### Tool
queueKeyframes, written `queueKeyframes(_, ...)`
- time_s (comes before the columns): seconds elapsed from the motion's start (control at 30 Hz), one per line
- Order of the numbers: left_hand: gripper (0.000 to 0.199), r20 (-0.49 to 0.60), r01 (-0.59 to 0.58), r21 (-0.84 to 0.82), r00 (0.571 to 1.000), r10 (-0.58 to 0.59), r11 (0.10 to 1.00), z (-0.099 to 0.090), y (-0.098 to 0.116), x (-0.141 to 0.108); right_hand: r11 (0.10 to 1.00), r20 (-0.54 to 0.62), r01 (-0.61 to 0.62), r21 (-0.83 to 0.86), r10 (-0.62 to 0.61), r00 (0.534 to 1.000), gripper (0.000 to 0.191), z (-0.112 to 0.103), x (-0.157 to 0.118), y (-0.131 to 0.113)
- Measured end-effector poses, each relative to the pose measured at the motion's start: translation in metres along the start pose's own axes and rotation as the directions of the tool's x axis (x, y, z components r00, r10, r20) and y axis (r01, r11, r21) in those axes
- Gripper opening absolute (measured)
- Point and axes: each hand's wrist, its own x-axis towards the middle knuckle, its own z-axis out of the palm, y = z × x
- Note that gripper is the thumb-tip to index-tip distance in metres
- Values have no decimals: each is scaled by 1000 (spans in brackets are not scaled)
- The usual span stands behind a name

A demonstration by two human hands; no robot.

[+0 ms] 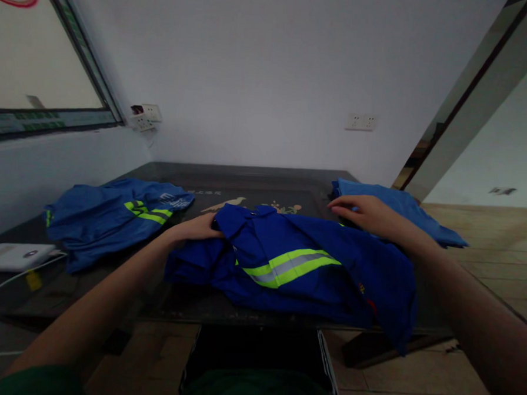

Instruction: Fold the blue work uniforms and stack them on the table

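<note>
A dark blue garment (297, 237) with a yellow-green and grey reflective band lies loosely bunched along the front of the dark table, one part hanging over the front edge at the right. At its upper left, by the collar, is my left hand (202, 225); its fingertips are hidden behind the cloth, so its grip cannot be made out. My right hand (355, 211) hovers just above the garment's upper right side, palm down, thumb and fingers apart, with nothing in it.
On the table (247, 173), another blue garment (107, 219) with reflective strips lies crumpled at the left. Folded blue cloth (399, 207) lies at the back right. A white device (15, 257) with a cable sits at the far left. Behind stands a wall with sockets (361, 122).
</note>
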Motion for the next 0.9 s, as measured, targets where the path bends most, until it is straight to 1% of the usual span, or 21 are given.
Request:
queueKeyframes(0.03,85,35,-8,-1,999,8,1000,3,1,-1,997,53,16,-75,-12,999,34,15,15,-18)
queueKeyframes(0.07,87,46,2,2,999,-2,1000,7,1,-2,988,82,9,-152,4,997,37,31,28,-32)
queueKeyframes(0.13,88,18,51,32,998,-52,998,16,0,-7,962,127,-6,-272,42,991,48,62,52,-48)
queueKeyframes(0.2,82,-52,116,84,992,-112,990,21,-4,-11,955,205,-15,-297,79,976,53,85,70,-49)
queueKeyframes(0.23,75,-86,143,110,987,-134,984,22,-6,-13,959,244,-18,-283,90,965,51,91,76,-45)
queueKeyframes(0.3,57,-137,167,141,979,-148,976,14,-13,-16,970,291,-27,-241,98,952,43,93,86,-33)
queueKeyframes(0.33,49,-159,170,144,976,-147,975,6,-17,-17,973,292,-31,-227,98,951,40,88,88,-25)
queueKeyframes(0.4,40,-215,164,132,967,-134,978,-18,-23,-19,979,255,-40,-202,92,963,38,66,89,-9)
queueKeyframes(0.47,39,-293,147,114,950,-108,983,-49,-23,-23,984,166,-66,-163,93,982,39,33,86,6)
queueKeyframes(0.5,41,-330,137,110,939,-94,984,-66,-20,-26,985,107,-84,-149,100,989,38,14,82,12)
queueKeyframes(0.53,43,-355,122,111,932,-75,986,-84,-13,-30,983,41,-109,-147,116,992,36,-5,77,17)
queueKeyframes(0.6,52,-382,102,113,923,-51,988,-117,9,-42,975,-88,-163,-152,151,985,31,-44,62,25)
queueKeyframes(0.67,65,-419,103,98,906,-53,990,-145,36,-60,968,-218,-230,-103,203,955,28,-77,41,30)
queueKeyframes(0.7,70,-466,110,107,883,-48,988,-158,49,-70,966,-286,-254,-52,229,930,26,-90,29,31)
queueKeyframes(0.73,72,-534,114,122,845,-31,986,-169,59,-81,967,-357,-255,17,244,901,24,-101,17,33)
queueKeyframes(0.77,72,-606,119,142,795,-9,983,-180,65,-93,968,-419,-235,92,251,872,21,-110,6,34)
queueKeyframes(0.8,70,-666,132,159,746,8,978,-190,67,-104,967,-465,-196,164,251,849,17,-115,-5,36)
queueKeyframes(0.83,68,-704,154,162,710,5,975,-198,64,-114,963,-481,-148,225,242,843,14,-118,-13,38)
queueKeyframes(0.87,67,-717,184,153,697,-20,971,-204,56,-122,955,-458,-113,275,234,858,11,-117,-19,41)
queueKeyframes(0.9,67,-694,222,134,717,-68,966,-208,45,-129,945,-397,-105,309,229,889,10,-113,-23,43)
